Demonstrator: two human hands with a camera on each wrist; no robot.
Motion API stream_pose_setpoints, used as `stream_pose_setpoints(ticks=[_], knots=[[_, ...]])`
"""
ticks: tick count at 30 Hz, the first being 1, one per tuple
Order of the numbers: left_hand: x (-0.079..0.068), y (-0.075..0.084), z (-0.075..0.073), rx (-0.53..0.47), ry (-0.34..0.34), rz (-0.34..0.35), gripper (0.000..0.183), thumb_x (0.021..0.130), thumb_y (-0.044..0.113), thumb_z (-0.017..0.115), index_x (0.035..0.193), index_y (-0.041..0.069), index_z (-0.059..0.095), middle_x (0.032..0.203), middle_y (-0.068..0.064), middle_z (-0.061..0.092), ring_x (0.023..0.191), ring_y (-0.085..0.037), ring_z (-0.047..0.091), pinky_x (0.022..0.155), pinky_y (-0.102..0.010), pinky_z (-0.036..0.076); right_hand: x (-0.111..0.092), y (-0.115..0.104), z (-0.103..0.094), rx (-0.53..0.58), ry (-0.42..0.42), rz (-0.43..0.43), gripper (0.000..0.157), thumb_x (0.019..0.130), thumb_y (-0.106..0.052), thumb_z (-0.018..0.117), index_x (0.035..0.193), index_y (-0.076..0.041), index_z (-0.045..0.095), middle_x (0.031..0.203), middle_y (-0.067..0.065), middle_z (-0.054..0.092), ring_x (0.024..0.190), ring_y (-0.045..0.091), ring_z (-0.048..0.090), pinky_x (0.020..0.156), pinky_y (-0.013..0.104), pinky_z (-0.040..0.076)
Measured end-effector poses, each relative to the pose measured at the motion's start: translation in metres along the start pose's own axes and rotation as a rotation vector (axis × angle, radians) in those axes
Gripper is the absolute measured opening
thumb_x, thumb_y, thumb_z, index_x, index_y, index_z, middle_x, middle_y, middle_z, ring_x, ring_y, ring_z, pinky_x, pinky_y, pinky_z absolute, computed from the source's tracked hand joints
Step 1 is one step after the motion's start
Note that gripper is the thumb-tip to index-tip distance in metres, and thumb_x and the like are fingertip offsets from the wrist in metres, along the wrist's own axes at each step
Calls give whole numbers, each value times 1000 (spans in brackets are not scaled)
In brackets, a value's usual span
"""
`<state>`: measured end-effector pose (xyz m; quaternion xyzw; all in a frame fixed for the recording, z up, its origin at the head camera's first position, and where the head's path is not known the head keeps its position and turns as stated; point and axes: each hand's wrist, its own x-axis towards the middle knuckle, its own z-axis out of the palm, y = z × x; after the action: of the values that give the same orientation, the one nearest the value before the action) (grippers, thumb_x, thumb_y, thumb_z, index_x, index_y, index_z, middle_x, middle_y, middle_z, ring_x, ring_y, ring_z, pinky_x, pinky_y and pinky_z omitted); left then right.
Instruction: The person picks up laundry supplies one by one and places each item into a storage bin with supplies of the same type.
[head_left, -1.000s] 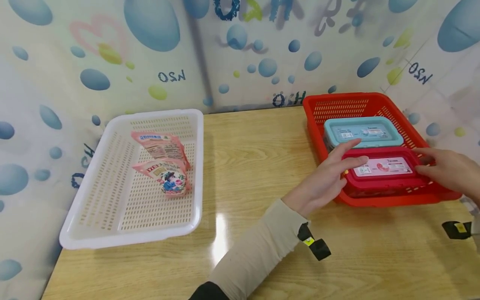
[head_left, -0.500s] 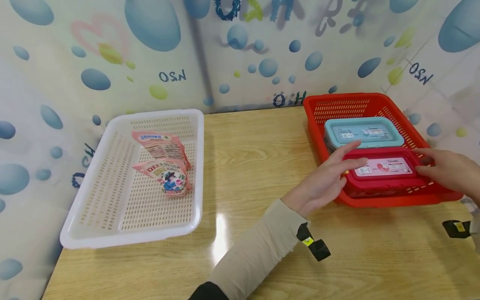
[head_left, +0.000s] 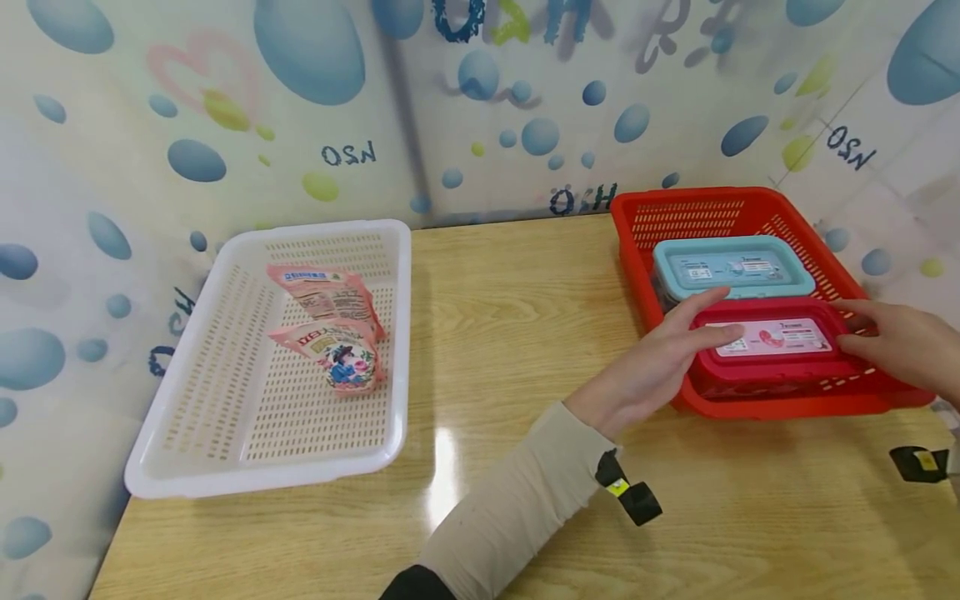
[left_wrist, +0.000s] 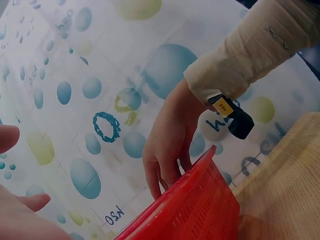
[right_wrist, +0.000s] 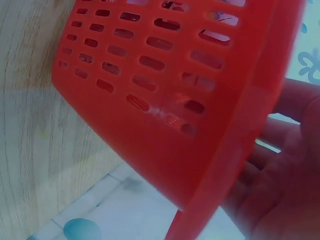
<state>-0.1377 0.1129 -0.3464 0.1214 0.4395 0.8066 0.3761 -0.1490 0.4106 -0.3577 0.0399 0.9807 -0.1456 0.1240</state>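
In the head view a red-lidded plastic box point(head_left: 783, 363) with a white label lies in the near part of a red slotted basket point(head_left: 870, 402). My left hand point(head_left: 637, 375) is at the box's left end. Its thumb reaches over the lid beside the label, and its forefinger stretches along the far-left corner. At the opposite end my right hand point(head_left: 903, 342) holds the box, its fingers bent around that end. In the left wrist view the right hand's fingers point(left_wrist: 172, 172) dip behind the basket rim. The right wrist view shows the basket wall hiding most of the box.
Behind the red-lidded box sits a light-blue-lidded box point(head_left: 735, 265) in the same basket. A white slotted basket point(head_left: 197, 483) on the left contains two pink packets point(head_left: 348, 358). Both baskets stand on a wooden table point(head_left: 502, 333) against a patterned wall covering point(head_left: 495, 125).
My left thumb has come down slightly over the lid. The view has shifted a little; boxes, baskets and right hand otherwise look the same.
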Motion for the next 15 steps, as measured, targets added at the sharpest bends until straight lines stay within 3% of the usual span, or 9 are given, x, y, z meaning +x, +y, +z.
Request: stream_pose_setpoints(ticks=[10,15], knots=[[3,-1,-5,21,6,34,44,89,14,50,127,33,40,126,11,35,112,-7,35,100,-31,28,0,-5,-3,-6,74,0,66,85,-29,56,131,10,28,115,37,31,90,49,36,55,50,49],[3,-3,-11,170,112,90,45,87,20,55,125,38,39,126,14,36,114,-5,33,90,-31,40,-5,-18,-5,25,115,-14,66,86,-33,54,134,5,28,117,35,32,93,48,34,50,46,49]])
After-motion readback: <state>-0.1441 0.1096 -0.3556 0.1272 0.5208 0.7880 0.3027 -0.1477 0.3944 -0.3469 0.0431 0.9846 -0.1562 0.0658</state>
